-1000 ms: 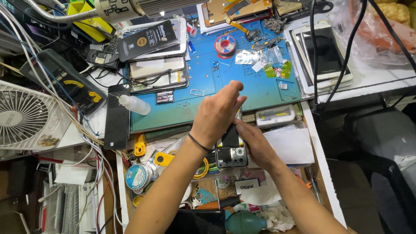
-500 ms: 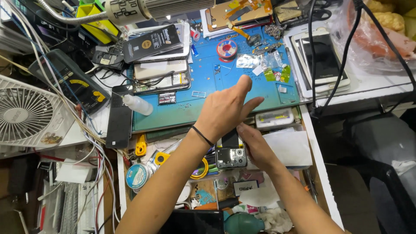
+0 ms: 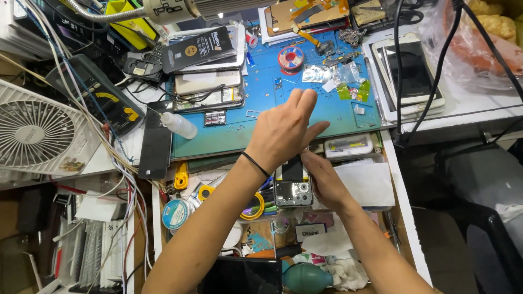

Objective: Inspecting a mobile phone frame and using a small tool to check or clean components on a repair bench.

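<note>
My right hand (image 3: 327,182) grips a small dark phone (image 3: 292,188) with its back off, camera parts showing, held over the open drawer (image 3: 400,218) just below the bench edge. My left hand (image 3: 283,133) lies above the phone's top end, reaching over the blue work mat (image 3: 218,139). Its fingers are stretched out towards the upper right with nothing in them. A black band sits on that wrist. The phone's upper part is hidden under the left hand.
On the mat lie a white squeeze bottle (image 3: 178,125), opened phones (image 3: 207,92), a solder spool (image 3: 291,57) and small part bags (image 3: 348,81). A white fan (image 3: 32,136) stands left, stacked phones (image 3: 411,76) right. A yellow tape roll (image 3: 253,208) and a green blower bulb (image 3: 305,279) are in the drawer.
My left hand has uncurled from the phone and stretched forward over the blue mat, fingers extended. My right hand has stayed on the phone.
</note>
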